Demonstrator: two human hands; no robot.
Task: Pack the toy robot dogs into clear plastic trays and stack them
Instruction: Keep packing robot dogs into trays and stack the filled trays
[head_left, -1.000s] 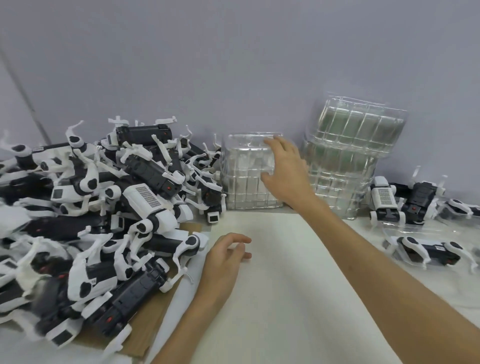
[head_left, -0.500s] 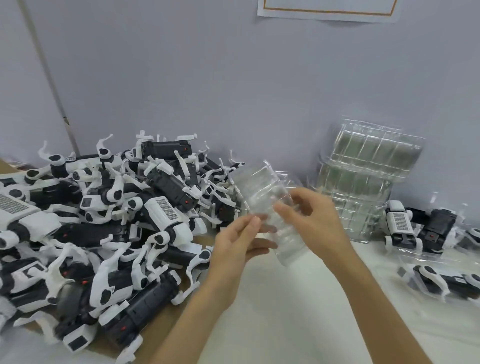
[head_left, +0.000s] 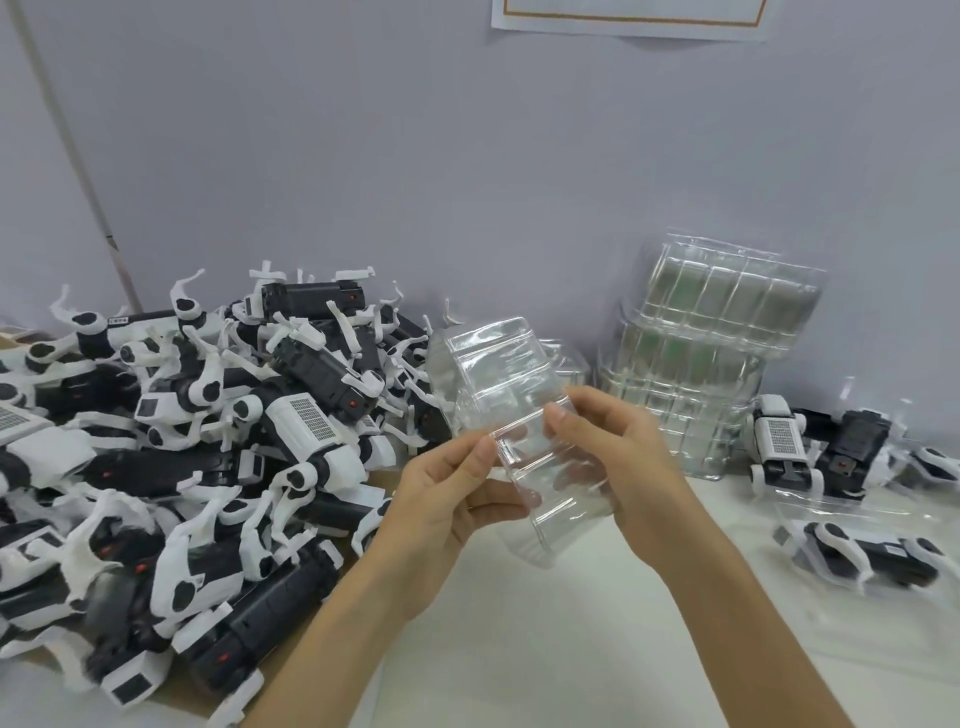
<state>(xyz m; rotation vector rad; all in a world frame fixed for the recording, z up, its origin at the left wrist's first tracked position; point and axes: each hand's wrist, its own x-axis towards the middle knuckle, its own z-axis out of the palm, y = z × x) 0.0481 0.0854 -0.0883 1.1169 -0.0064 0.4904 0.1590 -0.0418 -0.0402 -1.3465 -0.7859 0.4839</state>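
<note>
Left hand (head_left: 452, 499) and right hand (head_left: 618, 457), head view: both grip one clear plastic tray (head_left: 498, 374), held tilted in the air above the table, its far end raised toward the wall. The left thumb and fingers pinch the tray's near left edge. The right thumb lies on its top face, and the right fingers curl beneath and show through the plastic.

To the left, a large pile of toy robot dogs (head_left: 208, 441), black and white with legs tangled, lies on a brown cardboard sheet (head_left: 311, 649) and reaches close to the left forearm. Behind the right hand, a stack of empty clear trays (head_left: 711, 353) leans against the wall, with its top trays tipped back. Just right of the stack stand a white dog (head_left: 779, 441) and a black dog (head_left: 852, 441). In front of them a further dog lies in a clear tray (head_left: 862, 556) on the table.

The table surface (head_left: 545, 649) is white. The wall (head_left: 467, 156) is pale grey-violet, with a slim pipe (head_left: 72, 156) running down it at left and a paper notice (head_left: 628, 18) with an orange border at the top edge.
</note>
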